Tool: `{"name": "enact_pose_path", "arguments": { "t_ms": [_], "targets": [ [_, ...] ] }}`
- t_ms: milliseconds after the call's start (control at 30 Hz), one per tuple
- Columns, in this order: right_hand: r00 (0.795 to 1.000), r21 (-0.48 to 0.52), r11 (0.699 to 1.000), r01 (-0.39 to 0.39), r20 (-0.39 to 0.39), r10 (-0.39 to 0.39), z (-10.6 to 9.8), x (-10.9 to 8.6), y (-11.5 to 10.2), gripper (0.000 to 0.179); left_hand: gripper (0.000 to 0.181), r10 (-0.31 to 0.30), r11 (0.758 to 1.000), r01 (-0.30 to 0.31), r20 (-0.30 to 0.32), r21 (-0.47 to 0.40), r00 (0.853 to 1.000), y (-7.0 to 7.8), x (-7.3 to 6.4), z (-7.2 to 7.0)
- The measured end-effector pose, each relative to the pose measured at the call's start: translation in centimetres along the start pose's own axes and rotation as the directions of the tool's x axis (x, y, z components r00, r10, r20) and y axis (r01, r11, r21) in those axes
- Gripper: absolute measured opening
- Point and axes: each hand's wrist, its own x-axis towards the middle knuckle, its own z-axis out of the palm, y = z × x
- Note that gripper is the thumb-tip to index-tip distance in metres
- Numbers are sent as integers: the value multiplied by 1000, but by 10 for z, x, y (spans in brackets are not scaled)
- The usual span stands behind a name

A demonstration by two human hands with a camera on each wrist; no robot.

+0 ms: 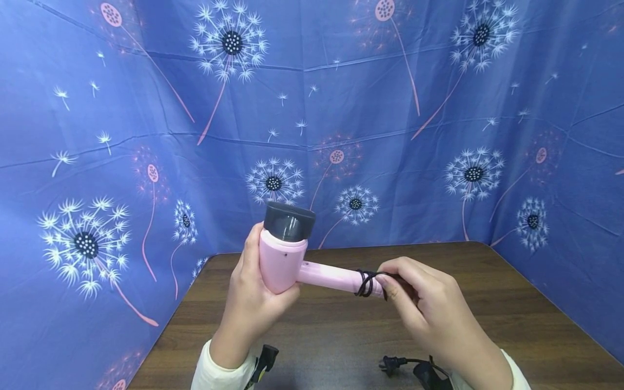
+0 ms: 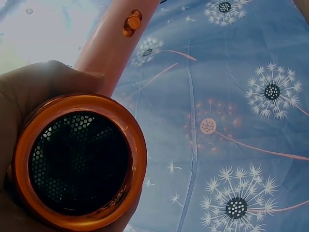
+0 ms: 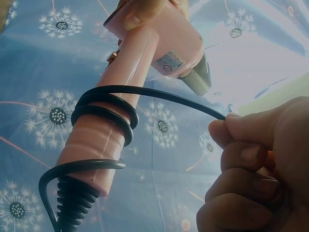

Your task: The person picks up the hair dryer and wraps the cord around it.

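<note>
Black cord (image 3: 166,95), wound round the handle (image 1: 326,275) of the pink hair dryer (image 1: 280,265), is pinched in the grip of the right hand (image 1: 434,303); above the bench (image 1: 331,330), the dryer is held by the left hand (image 1: 251,295). Blue curtain (image 1: 390,97) is seen behind.

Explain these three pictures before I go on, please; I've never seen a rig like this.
There's no robot here, just a person working bare-handed. The wide picture comes from a head camera looking forward and down; the other two come from cameras on each wrist. The left hand holds a pink hair dryer; the right hand pinches its black cord, which loops round the handle. Below is a brown table; a black plug shows near the lower edge, though whether it rests there is hard to tell.
</note>
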Motion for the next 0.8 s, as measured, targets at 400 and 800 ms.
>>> {"name": "enact_pose_path", "arguments": {
  "t_ms": [400,800],
  "targets": [
    [999,12,999,42,-33,-41,-1,1,0,24,118,8,1000,-7,22,-30,1000,4,0,-2],
    [997,31,997,64,-52,-62,-2,2,2,26,118,-36,997,41,70,-72,997,6,0,-7]
  ]
}}
